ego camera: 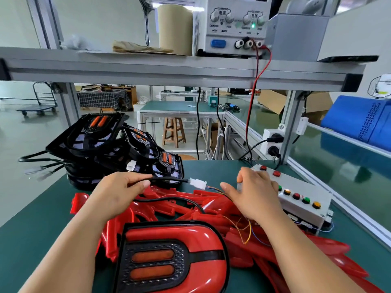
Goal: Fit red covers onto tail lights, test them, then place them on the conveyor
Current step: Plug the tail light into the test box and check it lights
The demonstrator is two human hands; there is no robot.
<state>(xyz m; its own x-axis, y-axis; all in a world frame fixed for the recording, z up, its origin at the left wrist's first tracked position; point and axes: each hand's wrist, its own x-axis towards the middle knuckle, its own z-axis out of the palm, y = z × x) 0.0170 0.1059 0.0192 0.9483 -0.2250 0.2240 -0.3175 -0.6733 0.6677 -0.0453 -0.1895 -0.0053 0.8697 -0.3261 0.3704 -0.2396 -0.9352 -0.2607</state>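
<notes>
A tail light with a red cover fitted point(173, 256) lies at the near edge of the green bench. Its black cable point(169, 179) runs up to a white plug point(197, 183). My left hand point(120, 190) pinches that cable just behind the plug. My right hand point(251, 191) holds a small white connector at the left end of the grey test box point(304, 205), with thin coloured wires trailing under the wrist. Loose red covers point(211, 208) are heaped under both hands. Uncovered black tail lights point(110, 149) are stacked at the back left.
The test box carries red, green and yellow buttons point(296, 196). A power supply point(234, 26) sits on the upper shelf, with red and black leads dropping down. The green conveyor point(342, 166) runs along the right, behind an aluminium rail. A blue crate point(359, 121) stands beyond it.
</notes>
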